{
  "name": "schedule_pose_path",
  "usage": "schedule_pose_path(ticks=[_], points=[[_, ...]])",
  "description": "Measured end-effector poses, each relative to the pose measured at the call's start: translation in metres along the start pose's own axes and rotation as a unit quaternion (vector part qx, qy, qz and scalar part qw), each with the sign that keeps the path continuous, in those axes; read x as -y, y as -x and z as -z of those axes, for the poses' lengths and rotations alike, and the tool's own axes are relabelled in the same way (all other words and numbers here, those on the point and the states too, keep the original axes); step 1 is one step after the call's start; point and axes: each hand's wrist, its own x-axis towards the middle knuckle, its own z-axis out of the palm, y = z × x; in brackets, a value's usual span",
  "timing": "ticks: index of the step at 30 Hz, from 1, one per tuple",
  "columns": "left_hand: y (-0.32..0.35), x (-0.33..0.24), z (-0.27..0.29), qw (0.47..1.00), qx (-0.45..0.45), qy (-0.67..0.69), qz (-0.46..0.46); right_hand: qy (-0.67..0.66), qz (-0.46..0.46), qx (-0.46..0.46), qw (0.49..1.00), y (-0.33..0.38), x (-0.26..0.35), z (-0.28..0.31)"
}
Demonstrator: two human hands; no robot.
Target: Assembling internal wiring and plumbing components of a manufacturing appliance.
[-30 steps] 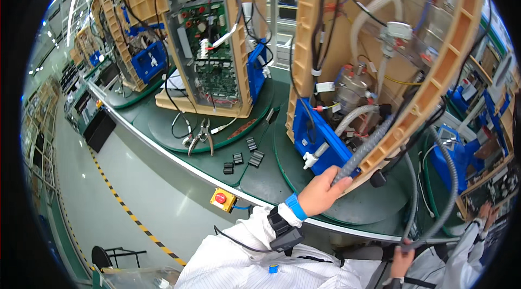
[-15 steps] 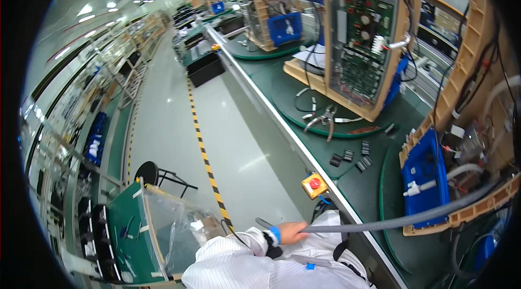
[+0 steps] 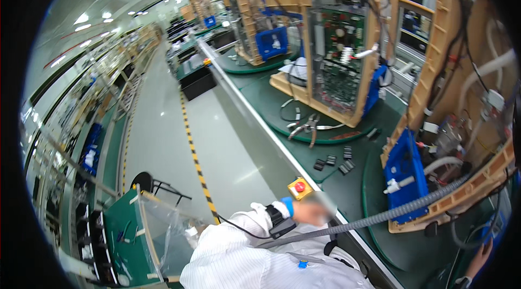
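Observation:
My left hand (image 3: 312,212), with a blue band at its wrist, is above a grey corrugated hose (image 3: 374,224), close to the bench edge. Its fingers are smeared, so their grip is unclear. The hose runs from my lap across the bench to the wooden frame (image 3: 458,206) on the right, passing in front of a blue plastic bin (image 3: 404,180) fixed there. At the lower right rim my right hand (image 3: 478,261) is partly visible beside a thin grey tube (image 3: 461,243). Its fingers point upward, but what they touch is hidden.
Cutting pliers (image 3: 309,128) and several small black parts (image 3: 332,163) lie on the green bench. A yellow box with a red button (image 3: 299,187) sits at its edge. Another wooden frame carries a circuit board (image 3: 339,61). A black stool (image 3: 144,180) stands on the aisle floor.
My left hand has risen from the hose, where it was gripping, and moved right toward the bench edge. My right hand has come into view at the lower right. The view has shifted slightly.

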Motion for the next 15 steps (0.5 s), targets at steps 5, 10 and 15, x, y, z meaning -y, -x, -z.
schedule_pose_path(ticks=[5,10,15], points=[[-0.074,-0.162,0.029,0.951,-0.117,0.083,-0.275,-0.038,-0.188,0.098,0.977,0.060,0.076,0.002],[-0.107,-0.231,-0.016,0.931,-0.241,0.128,-0.244,-0.144,-0.349,0.123,0.918,0.110,0.178,-0.023],[-0.086,-0.184,-0.009,0.933,-0.178,0.117,-0.290,-0.141,-0.419,0.180,0.879,0.133,0.180,-0.054]])
